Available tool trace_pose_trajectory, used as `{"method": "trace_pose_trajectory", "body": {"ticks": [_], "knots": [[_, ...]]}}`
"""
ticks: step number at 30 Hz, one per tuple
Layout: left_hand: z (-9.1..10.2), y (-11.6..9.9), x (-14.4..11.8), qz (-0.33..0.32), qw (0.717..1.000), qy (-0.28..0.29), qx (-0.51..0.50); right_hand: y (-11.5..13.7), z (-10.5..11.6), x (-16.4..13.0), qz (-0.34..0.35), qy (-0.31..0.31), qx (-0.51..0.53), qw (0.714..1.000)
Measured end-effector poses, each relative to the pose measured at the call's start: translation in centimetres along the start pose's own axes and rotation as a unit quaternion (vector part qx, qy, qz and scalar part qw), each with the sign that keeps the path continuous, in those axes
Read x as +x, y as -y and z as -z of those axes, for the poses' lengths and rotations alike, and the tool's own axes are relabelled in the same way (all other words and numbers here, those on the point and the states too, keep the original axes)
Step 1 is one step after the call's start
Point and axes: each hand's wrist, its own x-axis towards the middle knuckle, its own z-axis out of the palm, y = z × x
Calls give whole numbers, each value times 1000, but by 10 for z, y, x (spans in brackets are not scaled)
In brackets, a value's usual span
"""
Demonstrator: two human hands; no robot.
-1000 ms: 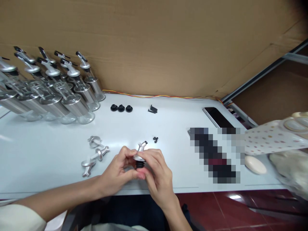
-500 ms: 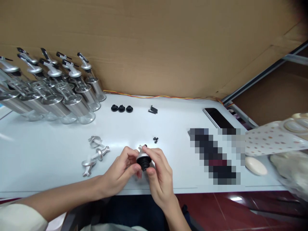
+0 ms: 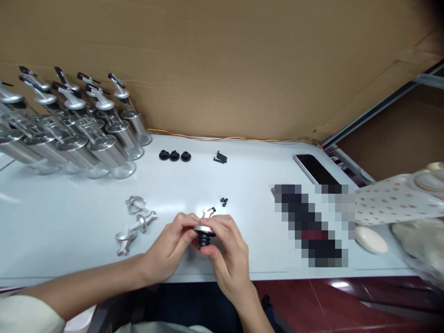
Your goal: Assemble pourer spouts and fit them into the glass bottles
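Step in hand: seating the black stopper (image 3: 202, 240) into the underside of the pourer cap (image 3: 204, 227), as I judge it.
Next move calls for: a firm, square push, by my guess.
Left hand (image 3: 170, 249): grip pinching the pourer cap's rim.
Right hand (image 3: 227, 252): grip pressed on the black stopper and cap.
Where: the pourer cap is held just above the surface (image 3: 243, 185), right of the loose metal spouts (image 3: 137, 222).
Pointing: its spout aims up and away; long axis roughly upright, slightly tilted.
Beyond the loose metal spouts: finished bottles (image 3: 86, 134), spare stoppers (image 3: 174, 156).
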Motion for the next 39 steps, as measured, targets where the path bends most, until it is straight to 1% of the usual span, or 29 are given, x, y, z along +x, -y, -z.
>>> {"method": "trace_pose_trajectory", "body": {"ticks": [5,10,13,15,18,21,23,25,27,32,34,39], "knots": [[1,3,-1,-12,1000,-4,13,-1,1,0,13,0,-13,1000],[1,0,0,21,1000,0,12,0,1,0,13,3,-9,1000],[1,-4,0,43,999,17,-9,-1,0,0,3,13,-2,1000],[0,-7,-1,41,998,29,-32,-1,-1,0,-9,25,-2,1000],[-3,-7,-2,-12,998,31,-44,-2,-1,-2,-21,31,-11,999],[-5,-1,-2,-75,997,21,-25,-2,-1,-5,-28,33,-6,999],[-5,2,-2,-100,994,27,-16,-3,-2,-7,-36,14,15,999],[-5,3,0,-112,993,36,-13,-4,-2,-8,-48,-18,39,998],[-5,2,2,-118,992,33,-14,-4,-2,-9,-49,-35,48,997],[-2,1,4,-88,995,35,-7,-1,0,-8,-21,-36,51,998],[-2,1,4,-89,995,37,-6,0,0,-7,-19,-35,59,997],[-2,1,6,-160,986,36,23,0,0,-6,-18,-40,69,997]]}}
